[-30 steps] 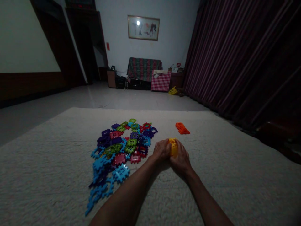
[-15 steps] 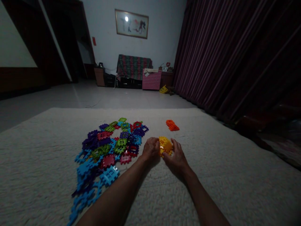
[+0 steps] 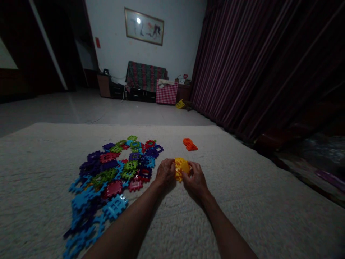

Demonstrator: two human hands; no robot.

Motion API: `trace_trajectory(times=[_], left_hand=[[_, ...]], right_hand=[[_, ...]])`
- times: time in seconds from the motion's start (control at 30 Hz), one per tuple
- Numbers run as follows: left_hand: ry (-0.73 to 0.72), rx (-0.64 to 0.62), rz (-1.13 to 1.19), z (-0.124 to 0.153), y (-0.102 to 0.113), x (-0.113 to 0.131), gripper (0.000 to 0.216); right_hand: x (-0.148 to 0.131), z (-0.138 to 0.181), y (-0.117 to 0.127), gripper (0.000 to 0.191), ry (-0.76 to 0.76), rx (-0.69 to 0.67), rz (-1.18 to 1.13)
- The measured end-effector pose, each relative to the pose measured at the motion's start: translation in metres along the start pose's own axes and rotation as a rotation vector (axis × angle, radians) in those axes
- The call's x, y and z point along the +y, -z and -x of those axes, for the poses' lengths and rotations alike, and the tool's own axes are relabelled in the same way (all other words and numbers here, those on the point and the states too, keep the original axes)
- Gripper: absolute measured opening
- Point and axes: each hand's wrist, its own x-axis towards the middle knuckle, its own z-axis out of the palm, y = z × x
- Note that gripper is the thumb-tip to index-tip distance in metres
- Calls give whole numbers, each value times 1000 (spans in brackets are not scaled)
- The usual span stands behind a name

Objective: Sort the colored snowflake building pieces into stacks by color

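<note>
A bunch of yellow interlocking plastic tiles [image 3: 181, 169] with notched edges stands between my two hands, low over the pale mat. My left hand [image 3: 165, 171] is closed on its left side, the fingertips curled at its edge. On the other side my right hand [image 3: 196, 178] grips it, thumb in front and fingers behind. How the yellow tiles fit together is partly hidden by the fingers. Left of my hands lies a loose pile of tiles [image 3: 113, 189] in blue, purple, green and red. Beyond my right hand rests a row of orange tiles [image 3: 190, 144].
The pale textured mat [image 3: 242, 201] spreads under everything. Past its far edge are the tiled floor [image 3: 129, 114], a low cabinet with a cloth over it [image 3: 147, 76] and a yellow object [image 3: 180, 104]. Purple curtains [image 3: 237, 54] hang along the right.
The view has swung slightly right, so everything appears shifted left. Between my hands the yellow tiles have turned a little, showing a smooth face toward the right. Both hands keep their hold.
</note>
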Motion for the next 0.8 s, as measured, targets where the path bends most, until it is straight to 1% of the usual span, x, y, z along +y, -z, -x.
trace_trajectory(times=[0.07,0.13,0.23,0.33,0.4,0.5,0.6,0.67,0.8], left_hand=[[-4,-8,-6,0,0,0,32],[-14,0,-19,0,-1,-1,31],[-24,17,-37,0,-3,-2,30],[-34,3,-40,0,-3,-2,30],[-34,12,-33,1,-3,-1,30],[-23,38,-23,2,-1,1,30],[-14,23,-33,2,1,3,29],[-8,10,-48,2,2,4,28],[-19,9,-55,2,1,3,29]], right_hand=[[12,-12,7,48,-19,29,24],[30,-30,17,49,-33,45,87],[59,-54,33,50,-32,4,180],[75,-61,40,61,-70,-38,244],[74,-57,37,67,-142,-15,309],[63,-46,29,71,-239,43,445],[54,-43,23,58,-230,45,550],[53,-47,22,50,-214,32,574],[61,-62,25,51,-178,3,547]])
